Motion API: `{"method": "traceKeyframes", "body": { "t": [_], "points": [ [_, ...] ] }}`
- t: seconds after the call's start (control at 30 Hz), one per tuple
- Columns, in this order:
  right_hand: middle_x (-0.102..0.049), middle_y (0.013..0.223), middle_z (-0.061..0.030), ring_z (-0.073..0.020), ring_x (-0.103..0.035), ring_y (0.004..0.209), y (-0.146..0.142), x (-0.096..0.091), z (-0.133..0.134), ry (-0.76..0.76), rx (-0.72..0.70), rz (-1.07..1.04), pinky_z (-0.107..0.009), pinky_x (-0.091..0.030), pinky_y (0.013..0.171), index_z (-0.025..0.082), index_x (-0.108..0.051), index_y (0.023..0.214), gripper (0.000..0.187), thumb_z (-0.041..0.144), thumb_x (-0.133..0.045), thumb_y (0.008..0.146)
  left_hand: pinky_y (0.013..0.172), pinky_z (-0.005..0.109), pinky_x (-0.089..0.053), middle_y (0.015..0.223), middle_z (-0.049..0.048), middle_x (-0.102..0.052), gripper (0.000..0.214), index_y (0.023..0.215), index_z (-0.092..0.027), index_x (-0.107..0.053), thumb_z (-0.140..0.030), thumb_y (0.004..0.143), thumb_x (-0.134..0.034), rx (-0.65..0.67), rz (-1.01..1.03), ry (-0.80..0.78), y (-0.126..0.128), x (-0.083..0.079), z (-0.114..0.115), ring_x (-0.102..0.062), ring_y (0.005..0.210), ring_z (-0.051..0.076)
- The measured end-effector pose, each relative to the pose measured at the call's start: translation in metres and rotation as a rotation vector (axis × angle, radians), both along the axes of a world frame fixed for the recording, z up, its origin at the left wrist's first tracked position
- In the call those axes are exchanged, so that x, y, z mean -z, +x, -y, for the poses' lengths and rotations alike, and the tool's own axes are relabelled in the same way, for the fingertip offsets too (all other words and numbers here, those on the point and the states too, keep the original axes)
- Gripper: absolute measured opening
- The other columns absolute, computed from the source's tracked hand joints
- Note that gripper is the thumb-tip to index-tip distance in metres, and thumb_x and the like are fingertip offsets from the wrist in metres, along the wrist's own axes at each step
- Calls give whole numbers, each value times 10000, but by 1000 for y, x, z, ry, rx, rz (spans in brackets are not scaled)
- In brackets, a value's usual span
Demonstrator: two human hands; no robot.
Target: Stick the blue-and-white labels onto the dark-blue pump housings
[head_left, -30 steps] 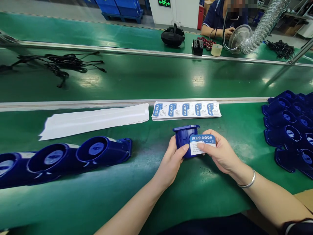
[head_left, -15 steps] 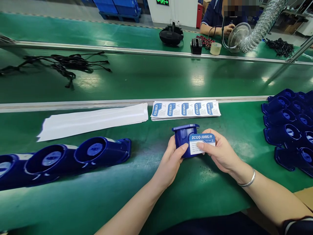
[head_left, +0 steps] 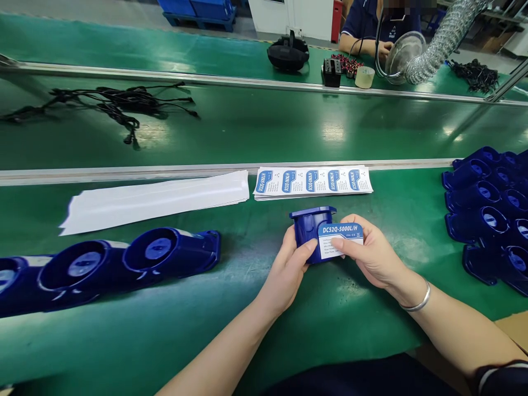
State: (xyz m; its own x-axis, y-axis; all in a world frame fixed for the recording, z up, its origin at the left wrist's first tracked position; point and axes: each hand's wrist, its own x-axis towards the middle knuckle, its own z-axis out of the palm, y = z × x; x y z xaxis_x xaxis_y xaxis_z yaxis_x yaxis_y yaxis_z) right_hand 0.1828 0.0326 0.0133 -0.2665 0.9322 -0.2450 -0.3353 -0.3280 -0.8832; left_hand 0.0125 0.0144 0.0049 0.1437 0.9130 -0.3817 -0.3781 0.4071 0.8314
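A dark blue plastic pump housing (head_left: 308,228) rests on the green bench in front of me. My left hand (head_left: 289,272) grips its left side, thumb on its front. My right hand (head_left: 371,256) holds its right side and presses a white and blue label (head_left: 339,235) reading DC52Q-5000L/H flat against the housing with its thumb. A silver bangle sits on my right wrist.
A strip of the same labels (head_left: 313,181) lies just beyond the housing, with white backing sheets (head_left: 157,198) to its left. Labelled blue housings (head_left: 124,261) line up at left; several unlabelled ones (head_left: 490,212) pile at right. Black cables (head_left: 119,104) lie on the conveyor. Another person sits across.
Both hands and the housing have stayed in place, the right thumb still on the label. The cables on the conveyor have drifted to the right.
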Motion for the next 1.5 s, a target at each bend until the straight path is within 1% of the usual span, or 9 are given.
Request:
{"method": "traceKeyframes", "body": {
  "t": [0.3,0.47,0.83,1.0,1.1,1.27,1.5],
  "points": [
    [-563,683,58,-110,-489,632,-1,0,-1,-11,-3,-4,-242,-411,621,214,-607,828,374,365,-923,699,1070,453,-466,1359,83,-626,560,1320,-248,-557,-486,839,-719,1,-5,4,-1,1,1,-525,1320,339],
    [-571,693,56,-105,-496,637,-1,0,-1,-5,-2,-26,-235,-416,625,211,-616,842,349,343,-914,716,1069,451,-463,1358,86,-622,582,1336,-244,-538,-499,844,-713,8,-11,4,-1,2,0,-519,1323,337],
    [-577,702,57,-100,-499,639,0,1,0,-7,5,-35,-225,-422,621,207,-622,842,353,334,-923,708,1045,438,-481,1374,86,-613,600,1350,-247,-527,-507,843,-715,13,-3,6,-1,2,0,-513,1330,339],
    [-582,702,61,-89,-499,643,0,2,0,-7,6,-48,-208,-419,623,197,-622,843,356,308,-930,703,1077,445,-457,1384,88,-606,619,1351,-236,-516,-507,836,-725,21,-5,11,-1,2,1,-510,1336,335],
    [-583,706,64,-80,-499,641,0,2,0,-4,6,-61,-198,-421,627,194,-624,847,346,290,-927,711,1114,439,-424,1380,95,-607,623,1332,-215,-517,-466,817,-761,24,-18,46,-1,3,1,-508,1342,328],
    [-594,709,59,-79,-507,636,0,2,0,-3,5,-61,-198,-427,626,191,-630,857,315,292,-905,741,1091,416,-434,1338,88,-616,670,1347,-208,-482,-405,795,-805,43,-57,86,-2,8,1,-544,1281,296],
    [-592,704,59,-81,-505,634,-1,2,0,-9,14,-62,-199,-423,622,188,-621,847,323,290,-905,731,1047,377,-466,1275,65,-632,618,1316,-211,-498,-406,813,-800,52,-71,110,-3,9,1,-567,1212,250]
  ]
}}
